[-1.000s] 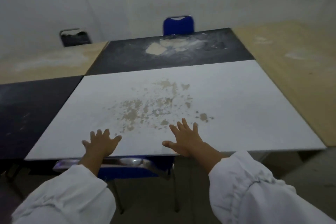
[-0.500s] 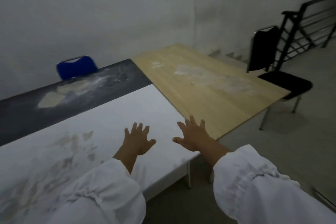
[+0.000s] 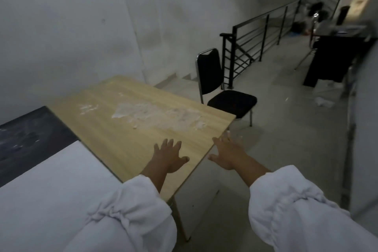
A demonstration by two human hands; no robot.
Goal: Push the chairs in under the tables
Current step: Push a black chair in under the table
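Observation:
A black chair (image 3: 223,90) with a chrome frame stands on the floor at the far right corner of the wooden table (image 3: 131,129), pulled out and angled away from it. My left hand (image 3: 168,154) hovers open over the wooden table's near edge, fingers spread. My right hand (image 3: 228,152) is open too, just past the table's right edge, above the floor. Both hands hold nothing. The white table (image 3: 53,190) lies below my left sleeve, and a black table (image 3: 26,135) sits at the left.
A black metal railing (image 3: 263,35) guards a stairwell behind the chair. Dark furniture and clutter (image 3: 331,55) stand at the far right. Bare concrete floor (image 3: 286,139) stretches between the tables and the right wall.
My view has swung to the right, from the white table to the wooden table and the black chair. Both open hands moved right with it; the blue chairs left the view.

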